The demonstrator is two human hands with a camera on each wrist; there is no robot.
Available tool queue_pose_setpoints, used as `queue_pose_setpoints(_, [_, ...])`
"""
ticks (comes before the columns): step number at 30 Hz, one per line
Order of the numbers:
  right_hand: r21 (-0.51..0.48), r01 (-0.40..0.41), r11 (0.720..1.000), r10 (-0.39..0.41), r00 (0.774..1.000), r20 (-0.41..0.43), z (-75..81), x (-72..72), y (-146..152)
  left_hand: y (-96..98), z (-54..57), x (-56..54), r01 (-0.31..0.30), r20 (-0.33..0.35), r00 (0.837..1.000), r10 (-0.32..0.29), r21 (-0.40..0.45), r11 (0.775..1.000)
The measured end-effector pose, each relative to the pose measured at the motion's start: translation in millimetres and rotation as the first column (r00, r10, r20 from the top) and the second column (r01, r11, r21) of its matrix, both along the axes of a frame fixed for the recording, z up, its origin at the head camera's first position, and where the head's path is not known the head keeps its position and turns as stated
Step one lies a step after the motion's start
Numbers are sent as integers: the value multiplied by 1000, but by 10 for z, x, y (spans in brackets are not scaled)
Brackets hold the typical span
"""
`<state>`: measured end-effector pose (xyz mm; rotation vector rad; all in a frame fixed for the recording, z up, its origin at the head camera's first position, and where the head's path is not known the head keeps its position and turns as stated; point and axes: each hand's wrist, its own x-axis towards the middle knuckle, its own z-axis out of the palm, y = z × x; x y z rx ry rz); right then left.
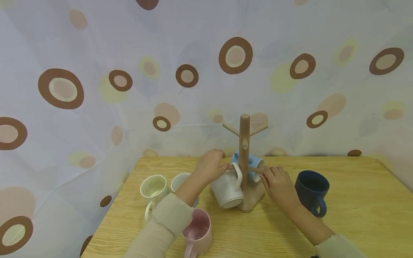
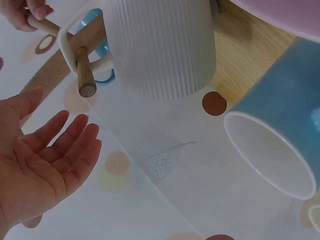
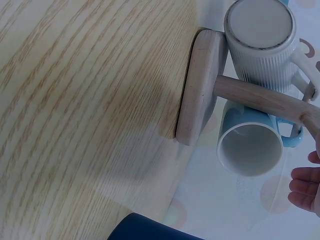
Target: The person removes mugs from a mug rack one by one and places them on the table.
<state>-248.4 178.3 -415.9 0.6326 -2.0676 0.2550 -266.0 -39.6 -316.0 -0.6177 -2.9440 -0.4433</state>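
Note:
A wooden mug tree [image 1: 244, 154] stands on the table. By its handle, a white ribbed mug [image 1: 227, 188] hangs from a lower left peg [image 2: 86, 80], tilted with its base outward. My left hand [image 1: 209, 166] is beside that peg; in the left wrist view its fingers [image 2: 75, 145] are loosely bent, apart from the mug, holding nothing. My right hand [image 1: 280, 186] pinches the tip of the lower right peg [image 1: 256, 171] between thumb and fingers. Behind the post, a light blue mug [image 3: 250, 145] hangs on another peg, partly hidden in the head view.
Left on the table stand a cream mug [image 1: 154, 188], a white-rimmed blue mug [image 2: 280, 115] half hidden by my left arm, and a pink mug [image 1: 199, 233] near the front. A navy mug [image 1: 311, 191] is right of my right hand. Patterned cloth [image 1: 206, 89] hangs behind.

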Motion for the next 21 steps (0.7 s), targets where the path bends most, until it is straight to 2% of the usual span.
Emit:
queue_pose_setpoints(11, [0, -6, 1000, 6, 1000, 6, -2, 10, 12, 57, -122, -161, -11, 66, 998, 20, -125, 992])
queue_pose_setpoints(19, [-3, -5, 1000, 5, 1000, -18, 1, -4, 1, 102, -188, -232, -19, 190, 981, 31, -66, 998])
queue_pose_setpoints(21, [1, -7, 1000, 7, 1000, -16, 5, -4, 2, 118, -195, -243, -28, 203, 978, 40, -63, 998])
